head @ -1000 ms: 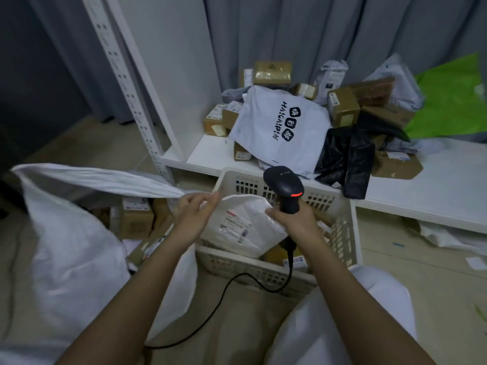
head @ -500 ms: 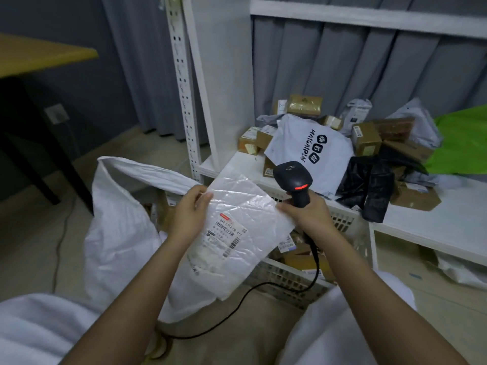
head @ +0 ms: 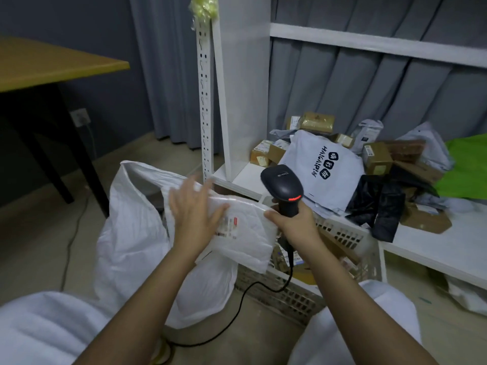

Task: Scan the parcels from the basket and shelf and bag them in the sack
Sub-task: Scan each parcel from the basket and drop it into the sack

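Change: since half a second ago, the white parcel (head: 242,227) has swung from hanging upright to lying nearly flat, and the left hand (head: 195,209) has come off its edge to spread over its top.
Left hand: grip released, fingers spread and blurred, palm on the parcel beside its label (head: 228,227).
Right hand (head: 292,222): grip clenched around the scanner (head: 283,189) handle; its thumb also pins the parcel's right edge. A red light glows on the scanner head.
Parcel position: in the air, between the sack (head: 131,233) mouth and the basket (head: 342,259).
Sack: white, open, on the floor at the left.
Basket: white, latticed, against the shelf's front edge, holding boxes.
Shelf (head: 421,241): piled with more parcels near its back edge.
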